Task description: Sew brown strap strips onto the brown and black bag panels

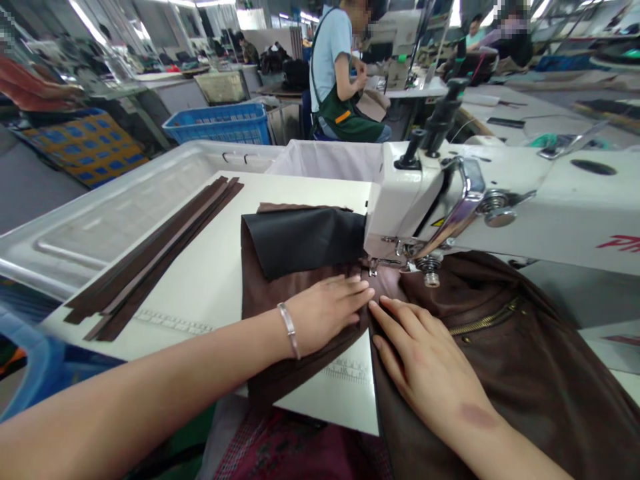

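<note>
A wide workshop hall with rows of white tabletops running back under long ceiling tube lights. A person in a light blue shirt and green apron sits at a bench with their back turned, and 2 more people sit at the far right. A blue crate stands on the floor near a grey bin; a yellow-and-blue crate sits at the left

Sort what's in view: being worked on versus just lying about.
In hand: left hand and right hand flat on brown leather, sewing machine, black lining piece.
Lying about: brown strips, blue basket, white tray.
</note>
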A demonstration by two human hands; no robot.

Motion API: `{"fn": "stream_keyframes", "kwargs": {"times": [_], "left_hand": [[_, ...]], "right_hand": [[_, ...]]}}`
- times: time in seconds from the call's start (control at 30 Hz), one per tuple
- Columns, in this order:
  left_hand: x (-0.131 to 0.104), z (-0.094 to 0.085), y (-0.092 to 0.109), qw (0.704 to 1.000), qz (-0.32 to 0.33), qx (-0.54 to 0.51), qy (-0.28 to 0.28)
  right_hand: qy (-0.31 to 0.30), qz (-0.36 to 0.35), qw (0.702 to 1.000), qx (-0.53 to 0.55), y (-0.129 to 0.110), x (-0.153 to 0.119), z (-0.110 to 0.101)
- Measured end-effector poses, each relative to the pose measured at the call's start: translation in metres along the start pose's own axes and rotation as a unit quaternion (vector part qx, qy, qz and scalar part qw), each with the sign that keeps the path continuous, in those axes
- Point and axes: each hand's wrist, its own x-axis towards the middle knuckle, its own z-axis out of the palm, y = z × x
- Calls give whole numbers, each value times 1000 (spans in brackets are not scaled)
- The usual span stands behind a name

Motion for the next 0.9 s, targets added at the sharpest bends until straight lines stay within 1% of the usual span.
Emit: {"fn": "stream_keyframes", "kwargs": {"times": [0.1, 0.13, 0.17, 0.23, 0.3, 0.37, 0.43, 0.53, 0.6, 0.67, 0.73, 0.77, 0.8, 0.83, 0.87, 0.9], "left_hand": [[-59, -16, 4, 997, 10, -25, -66], [-79, -19, 6, 995, 8, -19, -93], [-97, -20, 7, 994, 0, -12, -104], [-122, -17, 7, 995, -18, 5, -101], [-131, -12, 3, 996, -2, 6, -94], [-130, -8, -2, 994, 42, -9, -96], [-125, -7, -8, 992, 80, -21, -95], [-118, -10, -16, 991, 109, -17, -81], [-112, -14, -15, 991, 123, -8, -57], [-102, -17, 0, 992, 125, 1, 10], [-88, -18, 28, 988, 124, 29, 83], [-80, -18, 46, 986, 122, 56, 102], [-72, -17, 63, 982, 143, 85, 87], [-64, -16, 78, 979, 155, 118, 54], [-56, -16, 89, 977, 162, 139, 28], [-49, -15, 95, 974, 174, 145, 0]], "right_hand": [[3, 1, 1000, -2, 1, 1, 2], [8, 1, 1000, -4, 0, 1, 4], [16, 0, 1000, -8, 0, 1, 5], [37, -17, 999, -12, -2, 0, 8], [56, -48, 997, -9, -4, -2, 10], [62, -64, 996, 7, -4, -3, 11], [56, -57, 996, 25, -4, -3, 11], [37, -50, 997, 38, -4, -2, 10], [30, -49, 997, 41, -6, -1, 8], [30, -52, 997, 47, -8, -1, 6], [30, -70, 996, 57, -10, -2, 5], [29, -82, 994, 61, -10, -4, 4], [27, -94, 993, 65, -11, -5, 3], [25, -103, 992, 66, -11, -7, 3], [24, -109, 992, 66, -11, -9, 2], [24, -112, 991, 66, -12, -11, 2]]}}
